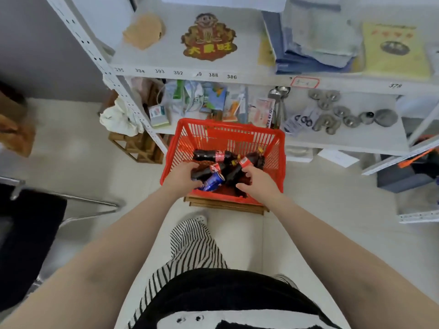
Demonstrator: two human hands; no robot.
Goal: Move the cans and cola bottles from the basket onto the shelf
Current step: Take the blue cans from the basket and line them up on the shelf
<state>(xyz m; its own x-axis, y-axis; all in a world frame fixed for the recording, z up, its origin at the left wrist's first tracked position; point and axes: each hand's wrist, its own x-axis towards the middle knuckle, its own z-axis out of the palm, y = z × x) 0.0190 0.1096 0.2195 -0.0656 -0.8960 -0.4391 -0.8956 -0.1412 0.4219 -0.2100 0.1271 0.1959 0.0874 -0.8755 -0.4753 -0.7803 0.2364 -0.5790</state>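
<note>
A red plastic basket [228, 134] stands on a low wooden stand in front of the white shelf [213, 73]. Inside lie several dark cola bottles with red labels; one [211, 156] lies across the back. A blue can [213, 182] lies near the front. My left hand [181, 175] reaches into the basket, its fingers curled over a cola bottle [209, 172] just above the blue can. My right hand [257, 182] is inside the basket too, fingers round another cola bottle [240, 167] with a red label. The bottles' lower parts are hidden by my hands.
The top shelf board holds a gold-and-red figure cutout [209, 36], a tan cloth, blue stacked packs and a yellow booklet. The lower board [344, 138] holds packets, spoons and metal lids. A wooden crate [140, 148] stands to the left, a dark chair [31, 233] nearer left.
</note>
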